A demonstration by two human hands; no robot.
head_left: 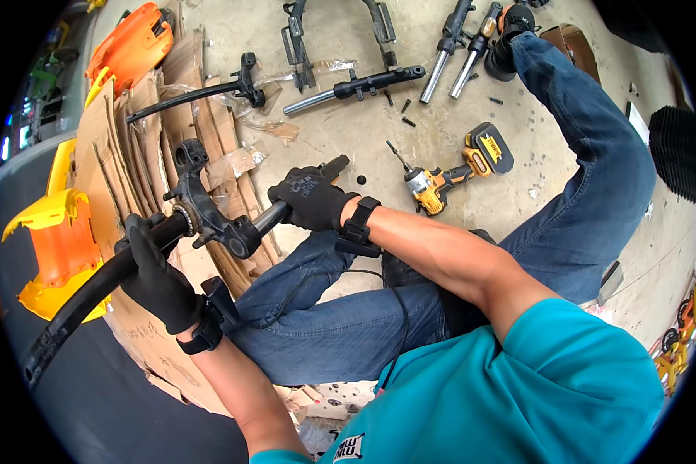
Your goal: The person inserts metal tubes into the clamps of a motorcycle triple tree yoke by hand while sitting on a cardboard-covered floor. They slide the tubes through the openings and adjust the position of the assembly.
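A black steering stem (209, 220) with a triple clamp is lying tilted across the knee, its bearing end pointing left toward cardboard. A thick black tube (77, 305) is running from that end down toward the lower left, curving slightly.

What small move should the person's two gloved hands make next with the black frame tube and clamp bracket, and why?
Probably slide the black forked clamp bracket further along the curved black frame tube. The left hand grips the tube just below the bracket's bearing ring, while the right hand grips the steel stem sticking out of the bracket, so both hands are placed to push it along.
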